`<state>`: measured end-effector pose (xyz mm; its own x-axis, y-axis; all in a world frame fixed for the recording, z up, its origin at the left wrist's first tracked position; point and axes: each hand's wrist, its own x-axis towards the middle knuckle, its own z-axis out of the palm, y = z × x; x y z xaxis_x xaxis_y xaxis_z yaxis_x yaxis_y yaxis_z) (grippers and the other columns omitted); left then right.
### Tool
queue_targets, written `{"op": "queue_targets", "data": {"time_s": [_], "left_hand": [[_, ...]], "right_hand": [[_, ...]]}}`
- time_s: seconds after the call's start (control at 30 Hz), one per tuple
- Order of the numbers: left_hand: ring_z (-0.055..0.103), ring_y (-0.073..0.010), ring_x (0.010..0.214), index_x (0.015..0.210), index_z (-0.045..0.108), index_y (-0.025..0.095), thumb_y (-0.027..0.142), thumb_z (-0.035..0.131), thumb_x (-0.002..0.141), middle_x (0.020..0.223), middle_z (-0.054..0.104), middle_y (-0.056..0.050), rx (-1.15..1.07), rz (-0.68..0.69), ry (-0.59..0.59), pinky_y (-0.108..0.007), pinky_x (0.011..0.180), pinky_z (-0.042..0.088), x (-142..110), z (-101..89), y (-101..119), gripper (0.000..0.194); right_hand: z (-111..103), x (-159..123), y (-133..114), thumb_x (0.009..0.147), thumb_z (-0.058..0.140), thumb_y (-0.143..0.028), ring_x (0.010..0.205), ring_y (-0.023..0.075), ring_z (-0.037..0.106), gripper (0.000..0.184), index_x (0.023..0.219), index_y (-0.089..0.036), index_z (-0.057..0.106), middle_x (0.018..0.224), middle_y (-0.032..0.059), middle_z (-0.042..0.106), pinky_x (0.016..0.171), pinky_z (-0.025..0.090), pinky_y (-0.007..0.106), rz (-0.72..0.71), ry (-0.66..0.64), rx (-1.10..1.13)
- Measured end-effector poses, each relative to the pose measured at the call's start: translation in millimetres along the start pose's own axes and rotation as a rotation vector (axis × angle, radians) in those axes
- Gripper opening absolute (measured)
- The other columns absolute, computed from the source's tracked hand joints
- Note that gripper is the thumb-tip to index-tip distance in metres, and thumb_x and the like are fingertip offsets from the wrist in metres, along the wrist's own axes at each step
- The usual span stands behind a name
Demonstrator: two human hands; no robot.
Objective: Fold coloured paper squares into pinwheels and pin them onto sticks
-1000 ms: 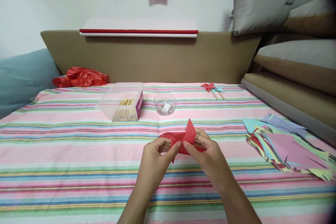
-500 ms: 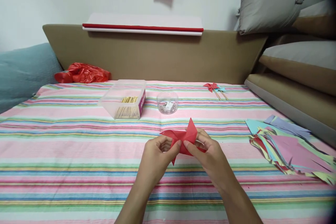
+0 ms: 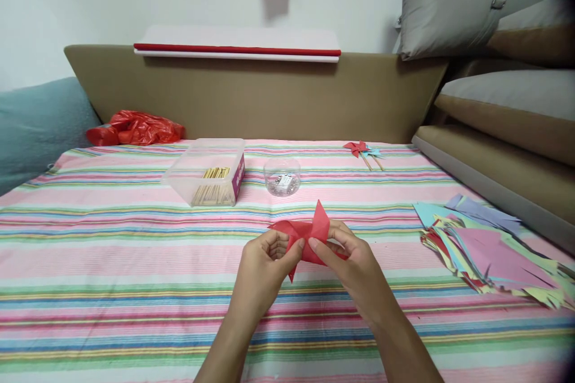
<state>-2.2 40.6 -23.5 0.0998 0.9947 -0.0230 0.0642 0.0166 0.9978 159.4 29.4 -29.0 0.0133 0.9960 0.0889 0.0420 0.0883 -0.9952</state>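
Observation:
Between my two hands is a red paper pinwheel [image 3: 309, 231], raised a little over the striped cloth. Several of its pointed blades stick out, one upward and one down. My left hand [image 3: 269, 257] pinches its left side, thumb on the front near the centre and fingers curled behind. On the other side my right hand [image 3: 348, 257] grips it the same way, the thumb tip close to the left thumb. The backs of the blades and some fingertips are hidden.
Beyond my hands stand a clear box of wooden sticks [image 3: 213, 188] and a round clear tub [image 3: 282, 179] holding small metal pieces. Two finished pinwheels [image 3: 359, 149] lie at the back right. A pile of cut coloured paper [image 3: 489, 251] is on the right, near stacked cushions [image 3: 503, 131].
The whole scene has shifted slightly left as the camera turned. Both hands keep their hold on the red pinwheel, with hardly any movement of the fingers.

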Motion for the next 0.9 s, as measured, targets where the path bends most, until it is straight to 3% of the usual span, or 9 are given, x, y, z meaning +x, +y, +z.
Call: {"op": "queue_targets", "data": {"time_s": [0.1,0.2,0.33,0.47,0.6,0.7,0.9], "left_hand": [[0.052,-0.0107,0.061,0.071,0.065,0.014,0.044,0.080,0.077,0.065,0.061,0.001,-0.070,0.014,0.057,-0.022,0.057,0.040,3.2,-8.4,1.6,0.034],[0.057,-0.0110,0.067,0.071,0.068,0.013,0.041,0.086,0.072,0.069,0.065,0.000,-0.192,0.054,0.199,-0.020,0.062,0.044,9.6,-27.6,3.6,0.033],[0.061,-0.0108,0.071,0.077,0.073,0.013,0.035,0.094,0.061,0.074,0.070,-0.001,-0.469,0.094,0.471,-0.018,0.065,0.048,17.3,-58.1,11.0,0.035],[0.058,-0.0081,0.065,0.073,0.071,0.012,0.028,0.097,0.051,0.069,0.067,0.001,-0.655,0.120,0.656,-0.014,0.054,0.044,20.5,-73.5,19.3,0.037],[0.060,-0.0086,0.066,0.073,0.070,0.012,0.027,0.098,0.050,0.069,0.066,0.002,-0.681,0.101,0.697,-0.014,0.055,0.046,20.4,-76.0,21.0,0.039],[0.058,-0.0077,0.064,0.073,0.070,0.013,0.031,0.098,0.054,0.066,0.065,0.003,-0.636,0.078,0.679,-0.013,0.055,0.046,18.8,-78.3,19.7,0.038],[0.054,-0.0070,0.060,0.071,0.070,0.014,0.038,0.097,0.056,0.064,0.062,0.003,-0.570,0.014,0.690,-0.014,0.052,0.044,15.1,-85.2,15.5,0.039]], "right_hand": [[0.2,-0.2,0.5,0.087,0.068,-0.058,0.113,0.0270,0.063,0.036,0.097,-0.025,0.077,0.120,0.0063,0.069,0.098,0.050,0.038,0.035,0.076,0.070],[-6.3,4.2,3.6,0.089,0.062,-0.064,0.122,0.0289,0.061,0.044,0.105,-0.025,0.074,0.123,0.0067,0.071,0.106,0.045,0.042,0.057,0.170,0.053],[-20.7,33.6,1.1,0.093,0.058,-0.057,0.114,0.0250,0.066,0.038,0.101,-0.022,0.072,0.118,0.0077,0.073,0.098,0.051,0.037,-0.088,0.138,-0.328],[-19.6,97.8,-13.5,0.097,0.056,-0.042,0.099,0.0201,0.069,0.025,0.101,-0.020,0.069,0.113,0.0075,0.074,0.088,0.054,0.032,-0.229,0.101,-0.645],[3.6,173.6,-22.8,0.098,0.058,-0.025,0.091,0.0162,0.068,0.013,0.103,-0.019,0.068,0.109,0.0044,0.074,0.088,0.054,0.032,-0.254,-0.030,-0.902],[25.5,217.6,-19.4,0.098,0.063,-0.028,0.097,0.0189,0.069,0.015,0.106,-0.016,0.069,0.110,0.0053,0.072,0.090,0.056,0.040,-0.209,-0.156,-1.142],[57.7,263.0,-4.7,0.098,0.064,-0.035,0.105,0.0226,0.068,0.028,0.120,-0.017,0.065,0.122,0.0088,0.067,0.091,0.058,0.044,-0.077,-0.287,-1.557]]}}
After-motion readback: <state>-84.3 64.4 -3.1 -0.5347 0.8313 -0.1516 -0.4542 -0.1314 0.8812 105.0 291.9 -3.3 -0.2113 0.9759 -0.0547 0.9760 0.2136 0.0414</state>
